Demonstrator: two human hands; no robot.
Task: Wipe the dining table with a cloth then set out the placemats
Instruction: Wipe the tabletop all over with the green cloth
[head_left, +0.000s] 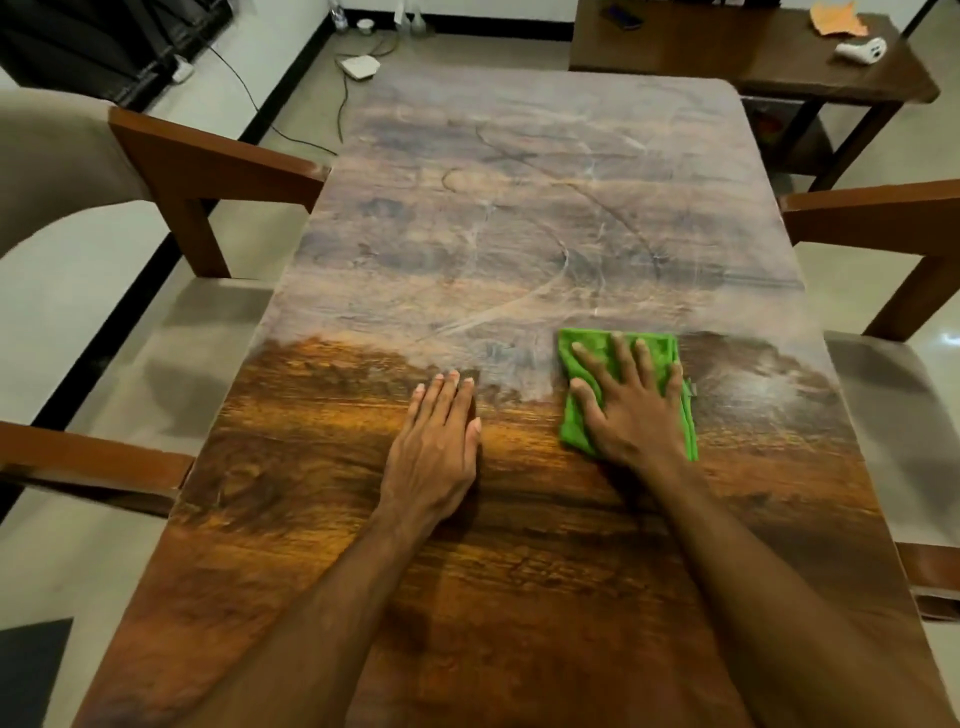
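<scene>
Left chairs: at the left edge we see one wooden chair arm (208, 156) reaching toward the table's far half. A second chair arm (88, 462) meets the table's near half.
Floor: beyond the table's far left corner we make out a flat white box (359, 66) with a dark cable trailing from it.
Left hand: the left hand (434, 447) lies flat and palm down on the bare wood, left of centre. We see its fingers straight and close together, pointing away from the person, holding nothing.
Dining table: the dining table (519, 208) runs away from us. Its near part is dark glossy brown and its far part is pale, hazy and streaked. The left fingertips sit right at the line between the two.
Cloth: the green cloth (589, 348) lies folded on the table right of centre, on that same line and well apart from the left hand.
Right hand: the right hand (631, 410) presses down on the cloth with its fingers spread and straight. We see green showing around it on the far, left and right sides. It does not clutch the cloth.
Side table: past the far right corner stands a dark side table (727, 47) carrying a white object (860, 51) and an orange rag (836, 20).
Right chair: a wooden chair arm (872, 213) reaches in from the right edge.
</scene>
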